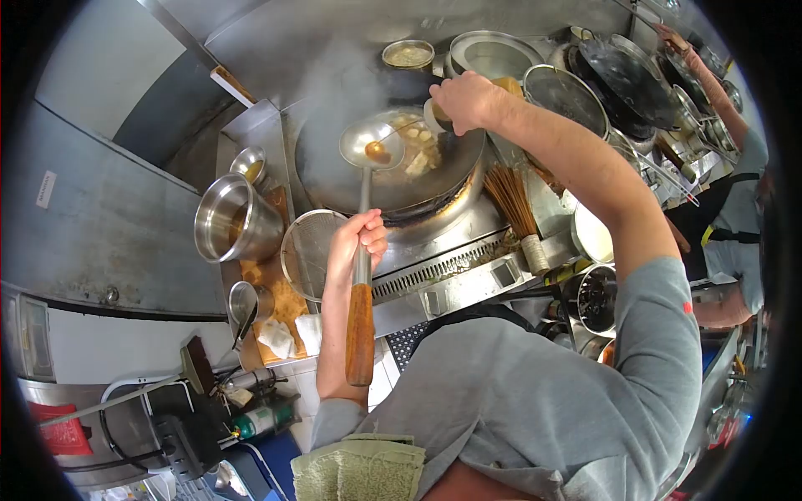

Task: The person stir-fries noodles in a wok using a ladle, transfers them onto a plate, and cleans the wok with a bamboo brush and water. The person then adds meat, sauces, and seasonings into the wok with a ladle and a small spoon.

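My left hand (357, 240) is closed around the shaft of a ladle (361, 326) with a wooden handle. The ladle's metal bowl is held over a steaming wok (334, 188), with a little brown liquid in it. In the wok lies pale food in pieces (422, 159) with some liquid. Above the wok's right side, my right hand (468, 102) grips a tilted bottle (507, 86), largely hidden by the hand. A thin dark stream runs from the bottle's mouth toward the ladle's bowl.
Left of the wok stand a steel pot (238, 219), a small bowl (249, 164) and a mesh strainer (311, 250). A bamboo brush (518, 204) leans at the right. Behind are a pot (494, 54) and another strainer (566, 98). A co-worker's arm (710, 83) reaches at far right.
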Available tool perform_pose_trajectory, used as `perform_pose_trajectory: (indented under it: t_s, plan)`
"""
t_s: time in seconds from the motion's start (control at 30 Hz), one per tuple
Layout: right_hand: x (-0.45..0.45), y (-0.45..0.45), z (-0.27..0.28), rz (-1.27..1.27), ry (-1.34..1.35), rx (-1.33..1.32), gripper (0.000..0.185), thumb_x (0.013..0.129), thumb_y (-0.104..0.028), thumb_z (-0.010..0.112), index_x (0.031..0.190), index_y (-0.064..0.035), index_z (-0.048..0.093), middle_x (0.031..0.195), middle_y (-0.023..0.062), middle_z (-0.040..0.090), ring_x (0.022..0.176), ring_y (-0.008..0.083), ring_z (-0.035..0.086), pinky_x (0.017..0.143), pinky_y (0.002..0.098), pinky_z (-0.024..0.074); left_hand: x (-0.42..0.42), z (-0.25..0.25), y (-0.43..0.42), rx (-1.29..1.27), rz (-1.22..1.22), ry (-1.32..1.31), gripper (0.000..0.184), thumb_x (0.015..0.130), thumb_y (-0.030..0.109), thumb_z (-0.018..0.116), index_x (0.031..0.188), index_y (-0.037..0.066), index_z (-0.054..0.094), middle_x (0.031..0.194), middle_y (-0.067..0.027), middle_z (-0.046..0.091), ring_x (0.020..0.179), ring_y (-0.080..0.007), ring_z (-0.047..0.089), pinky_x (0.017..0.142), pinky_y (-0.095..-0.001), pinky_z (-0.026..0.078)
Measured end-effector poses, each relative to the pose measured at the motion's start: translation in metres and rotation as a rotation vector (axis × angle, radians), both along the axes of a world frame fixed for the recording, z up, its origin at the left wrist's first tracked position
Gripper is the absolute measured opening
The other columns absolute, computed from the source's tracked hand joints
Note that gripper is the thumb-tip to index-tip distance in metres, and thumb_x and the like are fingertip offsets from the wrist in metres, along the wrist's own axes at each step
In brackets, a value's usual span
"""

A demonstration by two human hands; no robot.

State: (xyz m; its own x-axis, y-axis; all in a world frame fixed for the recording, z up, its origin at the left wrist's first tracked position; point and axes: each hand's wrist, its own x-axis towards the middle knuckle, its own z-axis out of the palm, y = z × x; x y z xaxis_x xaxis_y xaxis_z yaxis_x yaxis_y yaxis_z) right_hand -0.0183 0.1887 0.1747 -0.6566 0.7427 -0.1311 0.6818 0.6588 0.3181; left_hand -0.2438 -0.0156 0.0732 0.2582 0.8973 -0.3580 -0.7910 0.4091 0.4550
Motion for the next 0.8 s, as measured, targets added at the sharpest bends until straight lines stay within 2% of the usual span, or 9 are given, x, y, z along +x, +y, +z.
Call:
perform_pose_trajectory:
  t_s: [0.1, 0.2, 0.3, 0.4, 0.6, 0.67, 0.7, 0.8]
  plan:
    - [0.0, -0.006, 0.004, -0.003, 0.0, -0.013, 0.063, 0.066, -0.024, 0.08, 0.117, 0.0006, 0.053, 0.098, 0.014, 0.069, 0.094, 0.0293, 0.067, 0.081, 0.0404, 0.0524, -0.002, -0.001, -0.001, 0.001, -0.045, -0.027, 0.015, 0.096, 0.012, 0.051, 0.083, 0.006, 0.048, 0.063, 0.0023, 0.043, 0.047, -0.0055, 0.038, 0.043, -0.0217, 0.035]
    - [0.002, -0.01, 0.005, 0.001, -0.007, -0.011, 0.063, 0.066, -0.024, 0.08, 0.117, 0.0006, 0.053, 0.098, 0.0139, 0.069, 0.094, 0.0291, 0.067, 0.081, 0.0406, 0.0524, 0.007, 0.011, -0.002, -0.088, 0.054, 0.047, 0.02, 0.096, 0.014, 0.05, 0.078, 0.009, 0.046, 0.057, 0.0032, 0.04, 0.045, -0.0062, 0.037, 0.042, -0.0214, 0.035]
    - [0.002, -0.013, 0.008, -0.016, -0.011, -0.027, 0.062, 0.068, -0.024, 0.079, 0.118, 0.0007, 0.052, 0.098, 0.0138, 0.069, 0.094, 0.029, 0.067, 0.081, 0.0404, 0.0526, 0.004, 0.01, -0.005, -0.038, -0.009, 0.078, 0.023, 0.096, 0.015, 0.05, 0.075, 0.011, 0.044, 0.054, 0.004, 0.037, 0.044, -0.0062, 0.036, 0.042, -0.0208, 0.034]
    - [0.003, -0.016, 0.01, -0.028, -0.023, -0.042, 0.063, 0.069, -0.025, 0.079, 0.119, 0.0008, 0.051, 0.099, 0.0137, 0.069, 0.094, 0.0289, 0.067, 0.081, 0.0398, 0.0525, 0.001, 0.009, -0.006, -0.015, -0.041, 0.077, 0.021, 0.096, 0.014, 0.049, 0.076, 0.01, 0.045, 0.055, 0.004, 0.038, 0.045, -0.0058, 0.037, 0.042, -0.0204, 0.034]
    - [0.004, -0.021, 0.013, -0.042, -0.033, -0.038, 0.065, 0.069, -0.025, 0.08, 0.121, 0.0007, 0.05, 0.101, 0.0135, 0.069, 0.095, 0.0286, 0.067, 0.083, 0.0391, 0.0523, 0.009, 0.018, -0.006, -0.092, 0.068, 0.11, 0.021, 0.096, 0.014, 0.05, 0.076, 0.01, 0.045, 0.055, 0.0043, 0.039, 0.044, -0.006, 0.037, 0.041, -0.0207, 0.034]
    - [0.004, -0.024, 0.014, -0.036, -0.033, -0.033, 0.065, 0.068, -0.025, 0.08, 0.121, 0.0008, 0.05, 0.101, 0.0137, 0.069, 0.095, 0.0287, 0.067, 0.083, 0.0393, 0.0523, 0.001, 0.008, -0.009, 0.001, 0.003, -0.003, 0.011, 0.097, 0.009, 0.048, 0.094, -0.002, 0.047, 0.067, 0.0002, 0.044, 0.049, -0.0056, 0.04, 0.043, -0.0204, 0.036]
    - [0.005, -0.025, 0.015, -0.034, -0.033, -0.031, 0.066, 0.068, -0.025, 0.08, 0.121, 0.0009, 0.05, 0.101, 0.0138, 0.069, 0.096, 0.0288, 0.067, 0.083, 0.0394, 0.0522, -0.002, 0.003, -0.01, 0.047, -0.03, -0.06, 0.016, 0.097, 0.007, 0.047, 0.104, -0.007, 0.049, 0.073, -0.0019, 0.046, 0.051, -0.0055, 0.041, 0.043, -0.0203, 0.037]
    - [0.007, -0.026, 0.017, -0.04, -0.021, -0.046, 0.066, 0.067, -0.024, 0.08, 0.121, 0.0011, 0.051, 0.101, 0.014, 0.069, 0.096, 0.029, 0.067, 0.084, 0.0399, 0.0519, -0.004, -0.001, -0.008, 0.053, -0.031, -0.073, 0.015, 0.097, 0.006, 0.047, 0.103, -0.008, 0.049, 0.072, -0.0018, 0.046, 0.051, -0.0054, 0.041, 0.043, -0.0203, 0.037]
